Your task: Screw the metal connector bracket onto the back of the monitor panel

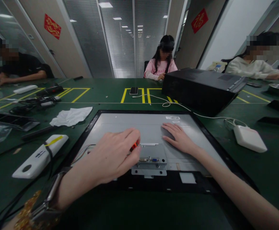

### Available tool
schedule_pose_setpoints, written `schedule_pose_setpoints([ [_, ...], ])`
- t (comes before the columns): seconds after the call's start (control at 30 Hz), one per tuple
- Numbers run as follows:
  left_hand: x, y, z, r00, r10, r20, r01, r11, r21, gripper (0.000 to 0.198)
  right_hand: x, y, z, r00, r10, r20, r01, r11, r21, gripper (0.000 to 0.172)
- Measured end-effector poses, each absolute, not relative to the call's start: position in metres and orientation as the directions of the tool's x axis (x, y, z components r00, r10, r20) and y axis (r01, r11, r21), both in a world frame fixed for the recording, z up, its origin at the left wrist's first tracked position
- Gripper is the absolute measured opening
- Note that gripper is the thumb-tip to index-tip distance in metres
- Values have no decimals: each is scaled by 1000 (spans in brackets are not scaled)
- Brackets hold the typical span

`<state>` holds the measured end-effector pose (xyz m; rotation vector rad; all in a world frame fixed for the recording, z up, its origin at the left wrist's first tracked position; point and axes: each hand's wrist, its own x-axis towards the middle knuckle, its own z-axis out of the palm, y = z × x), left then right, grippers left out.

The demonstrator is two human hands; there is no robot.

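An opened monitor (130,124) lies face down before me, its grey metal back framed by a black bezel. Near its lower edge is a metal bracket (149,171) with a blue VGA port (154,160) and another video port beside it. My left hand (120,153) is closed over the bracket's left part, around a screwdriver (134,146) whose orange and black handle shows between thumb and fingers; its tip is hidden. My right hand (179,137) rests flat on the upper right of the metal back, fingers stretched out, holding nothing.
A large black casing (197,86) stands behind the monitor at right. A white adapter box (250,138) with a cable lies right. At left are a white power strip (41,156), black cables (31,102) and a white tissue (71,116). Several people sit around the green table.
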<state>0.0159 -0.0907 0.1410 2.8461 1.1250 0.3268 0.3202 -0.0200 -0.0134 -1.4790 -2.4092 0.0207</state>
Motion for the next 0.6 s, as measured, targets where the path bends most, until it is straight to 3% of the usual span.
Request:
schedule_pose_setpoints([
  [0.2, 15, -90, 145, 703, 699, 132, 678, -715, 171, 30, 321, -19, -16, -416, 869, 269, 866, 469, -175, 54],
  [0.6, 14, -90, 140, 711, 670, 214, 614, -739, 277, 16, 320, -20, -14, -414, 874, 256, 868, 463, -179, 53],
])
